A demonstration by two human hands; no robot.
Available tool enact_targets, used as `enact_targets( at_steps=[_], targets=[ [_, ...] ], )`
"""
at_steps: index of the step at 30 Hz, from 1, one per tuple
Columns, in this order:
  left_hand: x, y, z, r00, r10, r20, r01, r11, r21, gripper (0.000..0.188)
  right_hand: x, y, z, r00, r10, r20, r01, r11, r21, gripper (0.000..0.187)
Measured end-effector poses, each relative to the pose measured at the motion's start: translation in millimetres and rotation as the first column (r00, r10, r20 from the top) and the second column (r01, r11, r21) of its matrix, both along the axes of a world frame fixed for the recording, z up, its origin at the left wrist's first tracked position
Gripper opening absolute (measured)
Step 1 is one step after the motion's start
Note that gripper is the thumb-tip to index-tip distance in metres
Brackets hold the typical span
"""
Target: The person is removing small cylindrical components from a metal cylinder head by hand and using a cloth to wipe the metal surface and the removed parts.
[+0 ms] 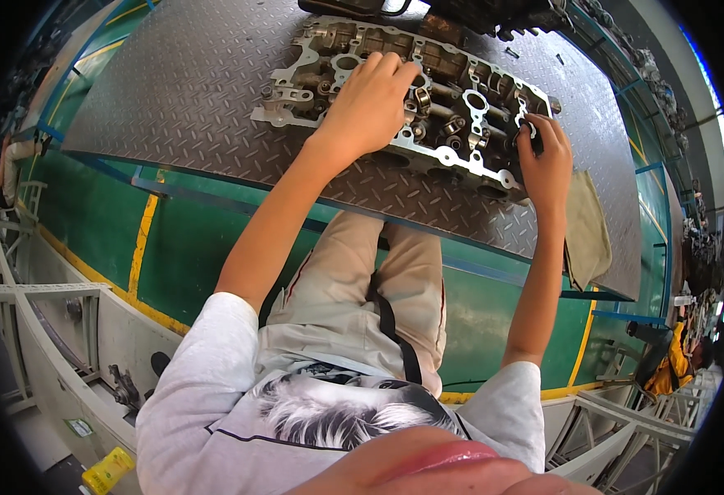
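A grey metal cylinder head (447, 154) lies on the tread-plate table, its valve side facing up with several rocker arms and bores showing. Over its left half is my left hand (372, 101), fingers curled down into the casting. The fingertips are hidden, so whatever they grip does not show. At the right end of the casting, my right hand (548, 161) is closed, thumb and fingers pinched around a small dark part (533, 139) whose kind I cannot make out.
The steel tread-plate table (205, 91) has a blue frame. A folded olive cloth (586, 231) lies by my right forearm. Beyond the cylinder head sits a dark engine assembly (502, 15); small bolts (512, 53) lie near it. Another person (671, 359) is at the far right.
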State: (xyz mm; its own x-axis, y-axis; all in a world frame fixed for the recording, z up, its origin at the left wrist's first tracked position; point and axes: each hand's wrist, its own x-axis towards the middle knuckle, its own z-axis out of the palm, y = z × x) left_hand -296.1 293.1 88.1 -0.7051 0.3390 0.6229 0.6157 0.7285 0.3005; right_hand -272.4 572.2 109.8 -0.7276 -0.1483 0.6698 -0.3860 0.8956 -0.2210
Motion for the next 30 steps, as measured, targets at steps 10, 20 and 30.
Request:
enact_targets(
  at_steps=[10, 20, 30],
  targets=[
    [-4.2, 1.4, -4.2, 0.99, -0.087, -0.112, 0.081, 0.995, -0.058, 0.034, -1.4, 4.1, -2.9, 0.994, 0.018, 0.106, -0.023, 0.999, 0.046, 0.025],
    [2.1, 4.0, -1.9, 0.999, -0.032, -0.016, 0.03, 0.996, -0.082, 0.034, 0.6, 5.9, -2.4, 0.995, 0.046, 0.091, -0.051, 0.997, 0.057, 0.023],
    [1.2, 5.5, -4.3, 0.999, -0.03, -0.038, 0.027, 0.997, -0.067, 0.03, 3.1, 2.5, -4.8, 0.998, 0.019, 0.055, -0.016, 0.999, -0.044, 0.026]
  ],
)
